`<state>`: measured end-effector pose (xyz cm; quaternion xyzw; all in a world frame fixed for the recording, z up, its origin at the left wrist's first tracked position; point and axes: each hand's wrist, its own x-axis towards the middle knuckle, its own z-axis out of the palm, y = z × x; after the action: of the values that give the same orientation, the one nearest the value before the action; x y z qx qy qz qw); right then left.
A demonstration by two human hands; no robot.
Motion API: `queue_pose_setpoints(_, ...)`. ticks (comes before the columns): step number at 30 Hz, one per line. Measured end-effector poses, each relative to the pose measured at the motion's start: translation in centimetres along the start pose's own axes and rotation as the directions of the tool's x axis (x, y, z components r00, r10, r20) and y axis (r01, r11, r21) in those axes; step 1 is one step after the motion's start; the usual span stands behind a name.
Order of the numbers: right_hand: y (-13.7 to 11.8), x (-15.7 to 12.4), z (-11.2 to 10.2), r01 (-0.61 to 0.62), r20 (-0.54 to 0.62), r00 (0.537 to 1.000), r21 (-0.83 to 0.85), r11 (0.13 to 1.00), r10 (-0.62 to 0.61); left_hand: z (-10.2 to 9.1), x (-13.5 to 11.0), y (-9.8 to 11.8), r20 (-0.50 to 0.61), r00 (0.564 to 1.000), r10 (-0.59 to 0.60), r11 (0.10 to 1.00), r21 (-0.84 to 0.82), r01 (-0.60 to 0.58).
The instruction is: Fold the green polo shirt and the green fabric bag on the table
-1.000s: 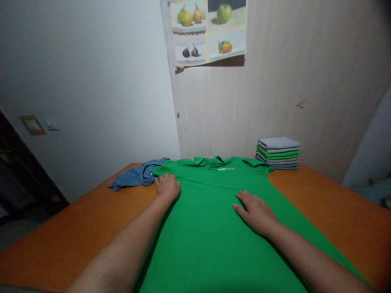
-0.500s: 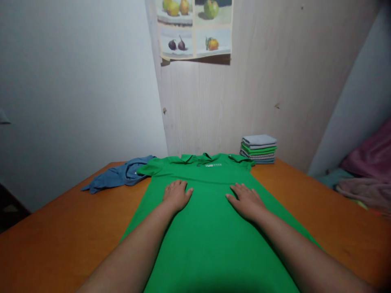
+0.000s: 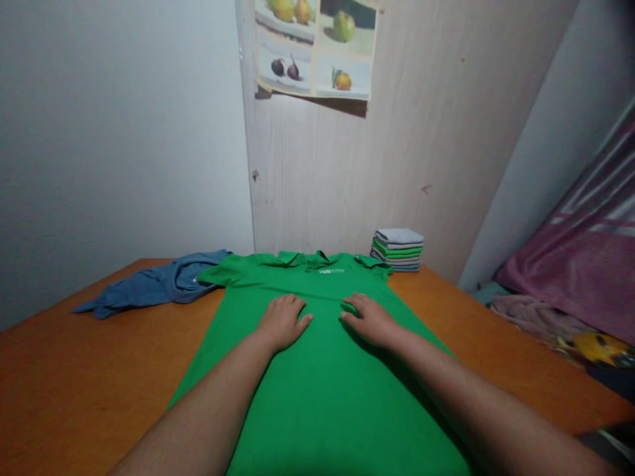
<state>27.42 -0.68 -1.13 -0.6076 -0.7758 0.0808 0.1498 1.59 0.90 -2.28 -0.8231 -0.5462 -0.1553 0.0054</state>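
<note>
Head: green shirt point(image 3: 322, 396) beneath hands point(image 3: 282, 324)

I see a fruit poster point(image 3: 315, 51) on the pale wall point(image 3: 337, 172), and pink cloth point(image 3: 570, 274) over at the right.

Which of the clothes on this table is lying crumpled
The blue garment on the left. It lies bunched and rumpled, whereas the green shirt is spread out and the stacked clothes are folded.

The left hand point(image 3: 282, 322) rests on a green shirt point(image 3: 325, 370), the right hand point(image 3: 371, 321) over it too. Folded clothes point(image 3: 398, 251) stand stacked beyond.
</note>
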Motion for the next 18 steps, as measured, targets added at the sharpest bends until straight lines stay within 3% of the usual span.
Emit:
queue_pose_setpoints(3,-2.4,1.2,1.8,0.187,0.054,0.981,0.019,0.982,-0.187,0.5,0.0,0.0,-0.002,1.0,0.028,0.999,-0.019,-0.028)
queue_pose_setpoints(5,-2.4,2.3,2.4,0.2,0.074,0.977,-0.002,0.98,-0.2,0.8,0.0,0.0,-0.003,1.0,0.019,1.0,-0.009,-0.019)
queue_pose_setpoints(8,-0.4,4.3,1.8,0.033,0.031,0.999,-0.083,0.996,-0.03,0.9,0.0,0.1,0.039,0.999,-0.008,1.0,0.001,0.008)
queue_pose_setpoints(10,1.2,5.5,0.8,-0.137,-0.041,0.99,-0.128,0.982,0.133,0.9,0.0,0.3,0.071,0.997,-0.025,1.0,-0.005,0.025)
queue_pose_setpoints(12,2.0,6.5,0.0,-0.228,-0.094,0.972,-0.14,0.964,0.216,0.7,0.0,0.5,0.089,0.996,-0.031,0.999,-0.018,0.033)
queue_pose_setpoints(18,0.0,10.1,0.5,-0.097,-0.09,0.992,-0.109,0.989,0.088,0.6,-0.2,1.0,0.089,0.994,-0.062,0.996,-0.056,0.067)
